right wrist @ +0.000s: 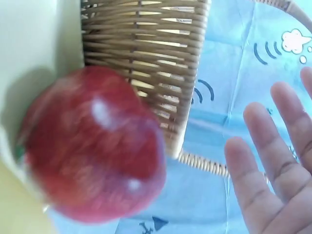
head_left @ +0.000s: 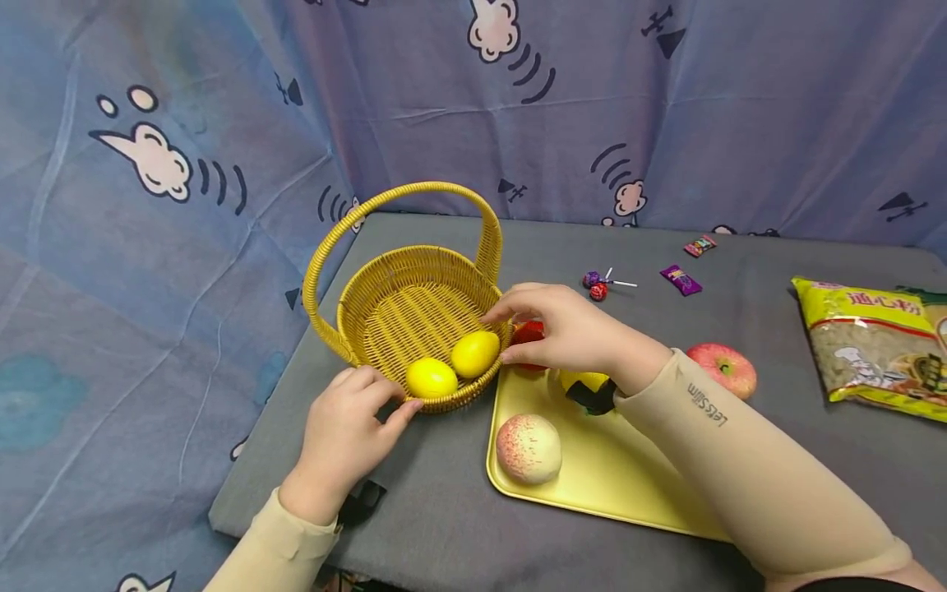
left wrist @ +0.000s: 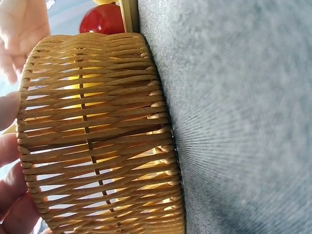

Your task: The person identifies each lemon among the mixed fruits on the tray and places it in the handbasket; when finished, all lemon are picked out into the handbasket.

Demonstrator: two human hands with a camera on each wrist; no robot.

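Note:
In the head view a yellow wicker basket [head_left: 414, 255] with a tall handle holds two lemons [head_left: 432, 378] at its front right. My left hand [head_left: 355, 419] grips the basket's front-left rim; the left wrist view shows its fingertips along the rim of the woven wall [left wrist: 97, 136]. My right hand [head_left: 565, 329] hovers at the basket's right rim, fingers toward the rear lemon [head_left: 475, 354]. It holds nothing, and its fingers [right wrist: 258, 126] look spread in the right wrist view. Below it a shiny red fruit [right wrist: 97, 146] sits beside the basket, partly hidden in the head view.
A yellow tray [head_left: 614, 493] carries a peach [head_left: 528, 449] and a yellow fruit [head_left: 580, 382] partly covered by the right wrist. Farther right are a red apple [head_left: 723, 370] and a bag of pasta [head_left: 873, 345]. Lollipops [head_left: 598, 286] and wrapped candies [head_left: 681, 280] lie behind.

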